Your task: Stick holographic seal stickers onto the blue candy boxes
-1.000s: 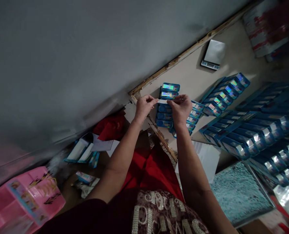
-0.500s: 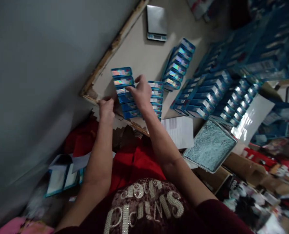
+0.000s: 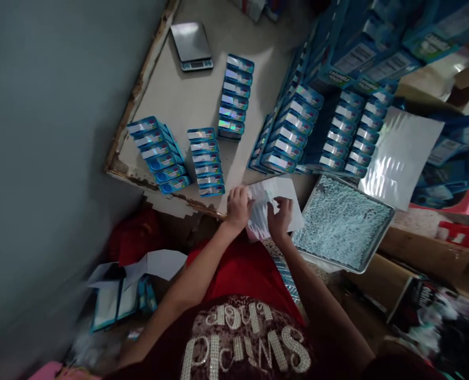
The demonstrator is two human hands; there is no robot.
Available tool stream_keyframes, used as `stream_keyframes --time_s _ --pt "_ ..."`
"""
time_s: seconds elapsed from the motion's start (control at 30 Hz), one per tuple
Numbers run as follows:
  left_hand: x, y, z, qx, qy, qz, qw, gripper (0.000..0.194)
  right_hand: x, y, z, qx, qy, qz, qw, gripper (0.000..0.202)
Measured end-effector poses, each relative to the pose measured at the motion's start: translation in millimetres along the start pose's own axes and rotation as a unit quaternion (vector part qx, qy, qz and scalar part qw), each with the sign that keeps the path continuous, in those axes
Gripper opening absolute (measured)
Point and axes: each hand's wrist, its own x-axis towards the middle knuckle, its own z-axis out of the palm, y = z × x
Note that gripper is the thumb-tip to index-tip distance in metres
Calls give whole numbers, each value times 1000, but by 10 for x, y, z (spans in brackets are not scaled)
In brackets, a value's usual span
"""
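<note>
My left hand is closed on the left edge of a pale sheet of labels at the table's front edge. The sheet is smeared by motion. My right hand is over its right part, with the fingers curled and the thumb close to them; what is between the tips is too blurred to make out. Under the sheet lies white paper. Left of my hands stand a row of blue boxes and a slanted row of blue boxes. Most have a shiny strip on top; the nearest in the slanted row show none.
A digital scale and another row of blue boxes stand farther back. Several more rows fill the right side. A metal tray of pale blue pellets juts past the front edge. The wall rises at left.
Both hands have left the slanted row of boxes and moved right to the sheet of labels. My left hand now grips its edge. The camera view has turned to the right.
</note>
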Motion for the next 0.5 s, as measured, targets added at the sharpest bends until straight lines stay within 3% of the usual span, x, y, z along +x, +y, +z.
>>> stream_keyframes --time_s 0.07,0.17,0.3,0.5 --pt "309 151 160 58 -26 -9 998 51 64 306 -17 -8 19 27 999 26" --pt "569 206 262 91 -49 -29 994 39 207 482 -6 -26 -39 -42 998 39" --pt "660 144 291 48 -74 -43 995 11 425 514 52 -57 -97 -111 987 50" --pt "687 112 292 -22 -57 -66 996 5 657 584 228 -79 -125 -182 972 49"
